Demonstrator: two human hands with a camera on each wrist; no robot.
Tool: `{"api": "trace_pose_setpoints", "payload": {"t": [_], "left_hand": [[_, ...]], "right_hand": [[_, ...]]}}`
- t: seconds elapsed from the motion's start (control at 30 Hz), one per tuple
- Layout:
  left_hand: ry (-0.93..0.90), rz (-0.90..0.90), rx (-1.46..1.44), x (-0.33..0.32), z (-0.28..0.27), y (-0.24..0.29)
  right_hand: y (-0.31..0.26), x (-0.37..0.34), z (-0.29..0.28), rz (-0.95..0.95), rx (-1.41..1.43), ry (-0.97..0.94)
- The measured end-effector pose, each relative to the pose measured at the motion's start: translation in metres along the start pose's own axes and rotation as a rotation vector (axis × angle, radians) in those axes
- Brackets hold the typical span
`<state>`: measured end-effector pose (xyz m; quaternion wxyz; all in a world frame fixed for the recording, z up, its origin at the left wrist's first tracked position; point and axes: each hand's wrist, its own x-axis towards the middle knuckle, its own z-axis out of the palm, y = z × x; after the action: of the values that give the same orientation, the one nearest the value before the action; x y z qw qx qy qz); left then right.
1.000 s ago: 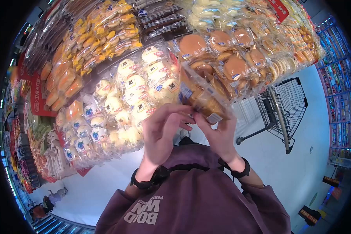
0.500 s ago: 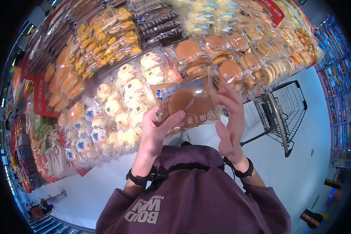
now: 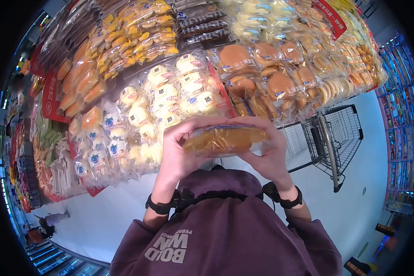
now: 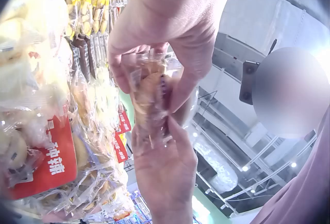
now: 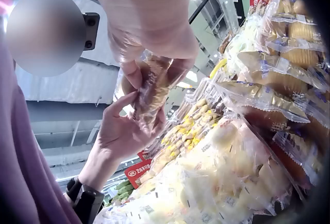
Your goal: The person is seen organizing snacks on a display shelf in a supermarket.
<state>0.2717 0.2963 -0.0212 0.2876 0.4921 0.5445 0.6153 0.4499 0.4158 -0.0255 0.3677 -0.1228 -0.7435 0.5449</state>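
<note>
- While two hands hold it by its ends, the packaged brown bread (image 3: 225,140) hangs in the air at the middle of the scene, above the near edge of the heaped goods, its long side running left to right and its clear wrapper creased.
- Left hand (image 3: 174,149): it holds the left end, fingers curled along the far side, thumb on the opposite side in the left wrist view.
- Right hand (image 3: 273,154): it holds the right end, fingers bent over the far side, thumb at the near side; both hands' fingertips lie close together along the far edge.
- Just beyond the hands, to the left, lie packets of white buns (image 3: 165,94); a red divider (image 3: 223,89) parts them from round brown cakes (image 3: 237,57) on the right.
- Farther back: dark packets (image 3: 200,27) at the middle, yellow-trimmed packets (image 3: 138,39) to their left.
- Far left stands a red sign (image 3: 54,99); another red sign (image 3: 331,18) sits far right.
- Right of the hands, a black shopping cart (image 3: 342,133) stands on the pale floor (image 3: 354,184), with stocked shelves (image 3: 400,110) beyond.
- Nearest is the person's purple sweatshirt (image 3: 234,230), a black wristband (image 3: 161,204) showing past the left sleeve.
</note>
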Motion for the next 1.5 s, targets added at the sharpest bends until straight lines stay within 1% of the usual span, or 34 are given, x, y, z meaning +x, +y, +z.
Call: {"api": "trace_pose_setpoints", "payload": {"t": [0.1, 0.17, 0.23, 0.27, 0.3, 0.33, 0.37, 0.4, 0.47, 0.5, 0.57, 0.67, 0.77, 0.87, 0.97, 1.03, 1.07, 1.1, 1.17, 1.2, 1.3, 1.4, 1.5], "left_hand": [[0.075, -0.242, -0.048, -0.011, -0.001, 0.001], [0.094, -0.429, -0.177, -0.001, 0.007, 0.035], [0.105, -0.456, -0.203, -0.002, 0.004, 0.023], [0.109, -0.469, -0.217, -0.002, 0.003, 0.019], [0.150, -0.452, -0.296, -0.001, 0.006, 0.019], [0.190, -0.433, -0.374, 0.001, 0.010, 0.018], [0.229, -0.413, -0.453, 0.002, 0.012, 0.018], [0.216, -0.472, -0.488, 0.003, 0.012, 0.019], [0.186, -0.591, -0.556, 0.005, 0.009, 0.022], [0.126, -0.595, -0.540, 0.004, 0.008, 0.017], [0.007, -0.597, -0.507, 0.003, 0.006, 0.005], [0.370, -0.703, -0.535, 0.003, 0.024, 0.028], [-0.052, -0.599, -0.598, 0.003, 0.007, 0.013], [-0.043, -0.589, -0.598, 0.001, 0.007, 0.014], [-0.111, -0.629, -0.732, -0.002, -0.001, 0.013], [-0.039, -0.552, -0.485, 0.001, 0.009, 0.012], [-0.017, -0.531, -0.408, 0.003, 0.014, 0.008], [0.006, -0.512, -0.330, 0.005, 0.019, 0.005], [0.025, -0.508, -0.267, 0.014, 0.029, -0.007], [0.044, -0.461, -0.304, 0.020, 0.038, -0.002], [0.012, -0.400, -0.286, 0.043, 0.046, -0.018], [-0.079, -0.463, 0.205, 0.071, 0.045, -0.026], [0.183, -0.255, 0.493, 0.059, 0.052, -0.040]], "right_hand": [[-0.011, -0.002, 0.005, 0.173, 0.073, 0.072], [-0.016, 0.000, 0.006, 0.264, 0.137, 0.115], [-0.021, 0.001, 0.004, 0.331, 0.200, 0.138], [-0.021, 0.002, 0.003, 0.249, 0.126, 0.145], [-0.021, 0.004, 0.001, 0.168, 0.049, 0.158], [-0.019, 0.007, -0.001, -0.024, -0.131, 0.170], [-0.020, 0.009, -0.004, -0.143, -0.291, 0.134], [-0.021, 0.010, -0.007, -0.267, -0.446, 0.116], [-0.028, 0.013, -0.015, -0.359, -0.662, 0.009], [-0.027, 0.013, -0.018, -0.406, -0.743, -0.030], [-0.013, 0.015, -0.025, -0.493, -0.805, -0.066], [-0.015, 0.015, -0.033, -0.399, -0.714, -0.104], [-0.016, 0.012, -0.034, -0.292, -0.542, -0.070], [-0.014, 0.012, -0.034, -0.291, -0.504, -0.077], [-0.007, 0.013, -0.036, -0.357, -0.543, -0.102], [-0.010, 0.012, -0.039, -0.307, -0.685, -0.169], [-0.012, 0.011, -0.040, -0.281, -0.755, -0.202], [-0.015, 0.011, -0.041, -0.242, -0.754, -0.222], [-0.020, 0.013, -0.044, -0.168, -0.752, -0.263], [-0.019, 0.015, -0.044, -0.168, -0.772, -0.241], [-0.010, 0.027, -0.048, -0.181, -0.859, -0.201], [0.014, 0.040, -0.052, -0.247, -0.985, -0.201], [0.031, 0.040, -0.055, -0.242, -1.068, -0.225]]}}
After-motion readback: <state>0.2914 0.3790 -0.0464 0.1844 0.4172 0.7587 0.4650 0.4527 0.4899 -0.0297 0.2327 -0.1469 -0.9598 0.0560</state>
